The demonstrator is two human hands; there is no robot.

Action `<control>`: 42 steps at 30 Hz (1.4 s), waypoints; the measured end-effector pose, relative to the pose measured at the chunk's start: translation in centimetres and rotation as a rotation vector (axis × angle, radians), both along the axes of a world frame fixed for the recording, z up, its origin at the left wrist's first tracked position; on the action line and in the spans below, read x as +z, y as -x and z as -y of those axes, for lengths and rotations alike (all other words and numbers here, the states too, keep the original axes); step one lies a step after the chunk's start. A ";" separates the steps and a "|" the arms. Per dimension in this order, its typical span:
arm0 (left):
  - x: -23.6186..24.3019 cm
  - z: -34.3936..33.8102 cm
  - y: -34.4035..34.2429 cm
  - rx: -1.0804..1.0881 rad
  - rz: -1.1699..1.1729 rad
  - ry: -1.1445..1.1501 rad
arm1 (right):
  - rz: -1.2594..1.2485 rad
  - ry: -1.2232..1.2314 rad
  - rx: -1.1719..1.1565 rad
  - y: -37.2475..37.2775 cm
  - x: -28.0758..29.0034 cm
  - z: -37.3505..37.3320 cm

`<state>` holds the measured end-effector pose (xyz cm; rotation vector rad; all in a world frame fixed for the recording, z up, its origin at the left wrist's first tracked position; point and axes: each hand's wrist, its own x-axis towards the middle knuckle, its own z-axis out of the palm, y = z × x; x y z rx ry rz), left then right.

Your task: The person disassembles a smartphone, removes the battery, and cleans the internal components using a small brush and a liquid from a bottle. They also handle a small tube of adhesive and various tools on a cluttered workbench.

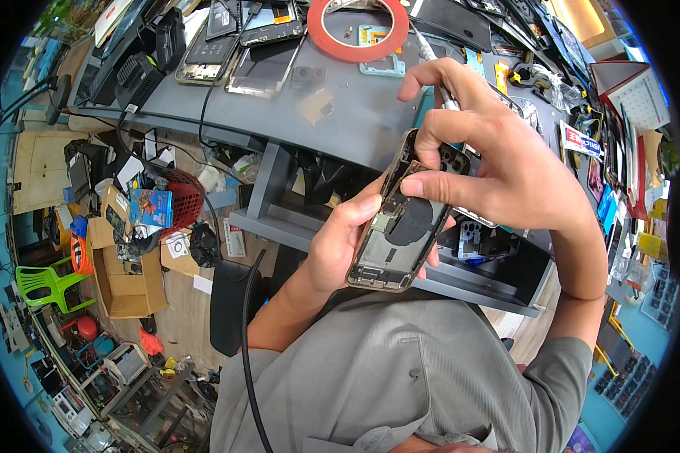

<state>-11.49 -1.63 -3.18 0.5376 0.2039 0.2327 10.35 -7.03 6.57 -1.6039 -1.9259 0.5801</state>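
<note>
An opened phone housing (389, 260) with a dark round pad inside is tilted in front of my chest, above the open drawer. My left hand (336, 241) grips it from the left and below, its thumb on the side rim and fingertips showing past the right edge. My right hand (506, 166) reaches over the upper end. Its thumb and index finger pinch a narrow brownish circuit board (412, 167) at the housing's upper left; part of it is hidden. A slim pale pen-like tool (426, 50) passes behind the right fingers; whether they hold it is unclear.
A red tape roll (316, 38), light-blue phone frames (374, 69) and dismantled phones (204, 60) lie on the grey bench (242, 109). The open drawer (279, 226) holds parts. A black cable (247, 362) runs past my left arm. A cardboard box (140, 291) stands on the floor.
</note>
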 end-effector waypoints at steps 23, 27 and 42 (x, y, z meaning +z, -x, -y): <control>-0.7 -0.3 0.1 -0.030 0.097 0.013 | -0.142 0.064 -0.186 1.3 0.5 0.6; -0.5 -0.3 0.1 -0.041 0.084 0.023 | -0.131 0.074 -0.180 1.1 0.5 0.5; -0.1 -0.1 0.1 -0.023 0.021 0.031 | -0.194 0.160 -0.265 1.2 0.4 0.8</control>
